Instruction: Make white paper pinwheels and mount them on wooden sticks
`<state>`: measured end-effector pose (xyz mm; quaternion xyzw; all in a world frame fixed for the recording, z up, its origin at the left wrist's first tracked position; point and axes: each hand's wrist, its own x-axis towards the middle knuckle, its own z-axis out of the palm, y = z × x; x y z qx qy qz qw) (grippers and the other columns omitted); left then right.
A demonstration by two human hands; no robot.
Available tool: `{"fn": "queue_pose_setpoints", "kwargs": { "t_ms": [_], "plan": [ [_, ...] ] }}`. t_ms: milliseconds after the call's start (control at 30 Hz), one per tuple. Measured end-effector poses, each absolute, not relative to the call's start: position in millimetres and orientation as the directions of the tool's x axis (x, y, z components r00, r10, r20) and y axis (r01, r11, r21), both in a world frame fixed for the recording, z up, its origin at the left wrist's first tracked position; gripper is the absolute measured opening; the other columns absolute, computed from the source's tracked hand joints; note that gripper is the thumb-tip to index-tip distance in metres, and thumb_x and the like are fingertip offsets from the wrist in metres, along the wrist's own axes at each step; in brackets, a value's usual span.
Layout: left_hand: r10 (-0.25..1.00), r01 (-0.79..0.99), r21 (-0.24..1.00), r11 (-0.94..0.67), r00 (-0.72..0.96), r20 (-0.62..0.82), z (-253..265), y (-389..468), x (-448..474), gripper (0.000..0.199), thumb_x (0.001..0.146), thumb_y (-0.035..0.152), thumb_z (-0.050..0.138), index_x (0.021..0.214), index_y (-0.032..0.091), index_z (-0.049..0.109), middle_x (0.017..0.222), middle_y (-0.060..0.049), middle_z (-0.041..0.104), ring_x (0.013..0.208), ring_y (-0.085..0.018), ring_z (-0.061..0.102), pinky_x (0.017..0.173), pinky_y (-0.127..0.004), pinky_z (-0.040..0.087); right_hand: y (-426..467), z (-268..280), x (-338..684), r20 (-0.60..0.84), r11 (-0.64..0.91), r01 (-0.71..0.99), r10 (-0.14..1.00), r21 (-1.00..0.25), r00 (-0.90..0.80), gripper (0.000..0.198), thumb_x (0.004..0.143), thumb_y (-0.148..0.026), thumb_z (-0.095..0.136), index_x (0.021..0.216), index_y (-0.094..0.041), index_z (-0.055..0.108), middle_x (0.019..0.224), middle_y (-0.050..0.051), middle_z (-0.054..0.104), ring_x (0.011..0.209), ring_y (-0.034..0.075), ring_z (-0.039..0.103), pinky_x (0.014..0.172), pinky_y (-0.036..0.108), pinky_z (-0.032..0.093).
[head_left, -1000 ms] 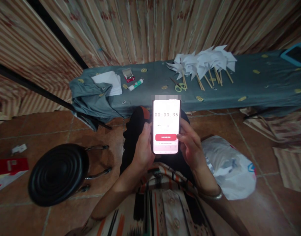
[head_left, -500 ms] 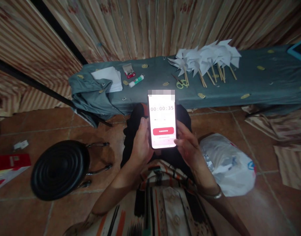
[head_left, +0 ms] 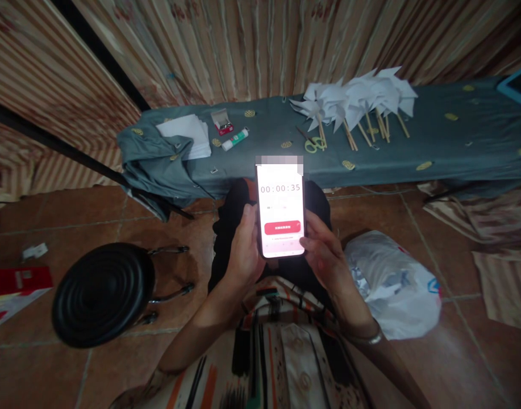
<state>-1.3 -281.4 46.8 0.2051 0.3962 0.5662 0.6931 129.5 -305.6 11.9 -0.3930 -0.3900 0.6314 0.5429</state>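
Observation:
A lit smartphone (head_left: 280, 207) is held upright over my lap, its screen reading 00:00:35 above a red button. My left hand (head_left: 246, 244) grips its left edge, thumb along the side. On the other edge, my right hand (head_left: 326, 247) holds the phone, its thumb over the lower right corner of the screen. The fingers behind the phone are hidden. Beyond it, on a cloth-covered table (head_left: 260, 167), lie paper pinwheels (head_left: 358, 102) on sticks, green-handled scissors (head_left: 313, 145), a glue stick (head_left: 235, 139), a small red box (head_left: 223, 122) and white paper sheets (head_left: 187, 133).
A round black stool (head_left: 104, 295) stands on the tiled floor at left, near a red and white package (head_left: 19, 284). A white plastic bag (head_left: 396, 289) sits at right. Dark poles cross the upper left, and a striped curtain (head_left: 243, 51) hangs behind the table.
My right thumb has shifted slightly left over the lower screen corner. Both hands keep their hold on the smartphone, and the timer still reads the same. The view has moved only a little.

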Motion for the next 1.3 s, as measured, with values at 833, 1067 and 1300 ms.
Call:
{"fn": "queue_pose_setpoints", "kwargs": {
  "t_ms": [833,1067,1300],
  "plan": [
    [0.951,-0.612,0.750,0.252,0.012,-0.309,47.0,-282.9,-1.7,0.042,0.093,0.056,0.051,0.097,0.019,0.071,0.112,-0.009,0.076,0.123,-0.031,0.064,0.095,-0.041,0.056,-305.5,15.8,127.2,-0.101,-0.121,-0.370,0.992,-0.921,-0.073,0.049,0.080,-0.028,0.062,0.130,-0.028,0.060,0.135,0.003,0.067,0.131,0.030,0.056,0.109,0.048,0.047],
    [0.950,-0.613,0.749,0.251,0.009,-0.311,46.0,-282.7,-1.1,0.043,0.091,0.058,0.052,0.097,0.020,0.071,0.109,-0.009,0.077,0.123,-0.032,0.063,0.095,-0.041,0.056,-306.1,13.7,127.8,-0.085,-0.110,-0.358,0.993,-0.927,-0.083,0.050,0.081,-0.028,0.061,0.131,-0.028,0.059,0.136,0.002,0.066,0.133,0.030,0.055,0.110,0.048,0.046],
    [0.955,-0.620,0.747,0.239,0.013,-0.295,45.6,-282.5,-1.2,0.042,0.093,0.055,0.050,0.097,0.020,0.071,0.107,-0.009,0.077,0.119,-0.031,0.065,0.096,-0.042,0.056,-305.1,16.3,127.0,-0.101,-0.124,-0.396,0.992,-0.910,-0.080,0.051,0.078,-0.025,0.062,0.129,-0.027,0.061,0.133,0.002,0.068,0.131,0.030,0.057,0.109,0.048,0.047]
  ]
}}
